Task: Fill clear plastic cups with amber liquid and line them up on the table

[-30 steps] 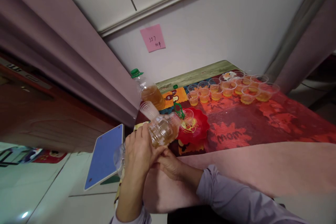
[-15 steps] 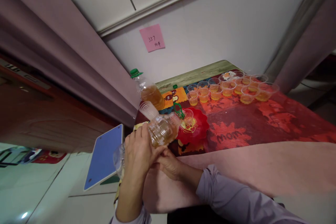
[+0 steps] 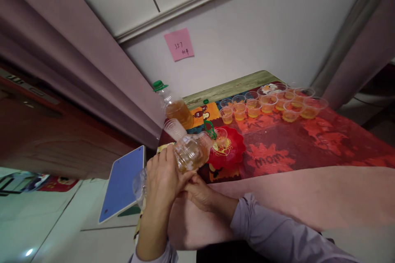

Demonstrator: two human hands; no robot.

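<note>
My left hand (image 3: 163, 176) is wrapped round a clear plastic bottle (image 3: 191, 152) with amber liquid, tilted so that its neck points right. My right hand (image 3: 197, 191) grips the underside of the same bottle, its fingers partly hidden beneath it. The bottle's mouth is at a clear cup (image 3: 221, 137) standing on a red scalloped plate (image 3: 236, 148). A green looped strap (image 3: 210, 130) lies beside that cup. Just behind the held bottle is a stack of clear cups (image 3: 175, 129).
A green-capped bottle of amber liquid (image 3: 177, 111) stands at the back left, near a small green cap (image 3: 205, 101). Several part-filled cups (image 3: 254, 109) line the back right. A blue board (image 3: 123, 183) is left of the table. The wall (image 3: 247, 33) rises behind.
</note>
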